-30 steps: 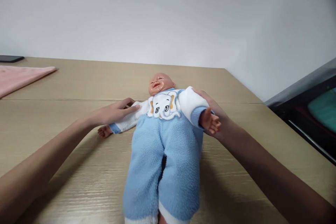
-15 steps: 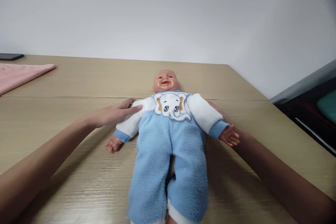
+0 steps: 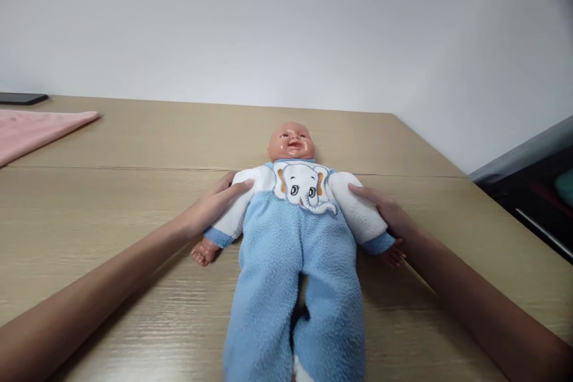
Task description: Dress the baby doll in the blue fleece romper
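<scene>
A baby doll [image 3: 295, 239] lies face up on the wooden table [image 3: 134, 203], head towards the wall. It wears a blue fleece romper with white sleeves and an elephant on the chest. My left hand [image 3: 213, 208] is wrapped round the sleeve on the left side, thumb on top near the shoulder. My right hand [image 3: 388, 215] grips the other sleeve from the outside, thumb resting on the white fleece, its fingers partly hidden beneath. The doll's small hands stick out below both sleeves.
A pink cloth [image 3: 36, 128] lies at the far left of the table, with a dark phone [image 3: 22, 98] behind it by the wall. A dark piece of furniture [image 3: 532, 191] stands past the table's right edge.
The doll went from tilted with one arm lifted to lying flat with both arms at its sides. My right hand came out from behind that arm onto the sleeve; my left slid down its sleeve.
</scene>
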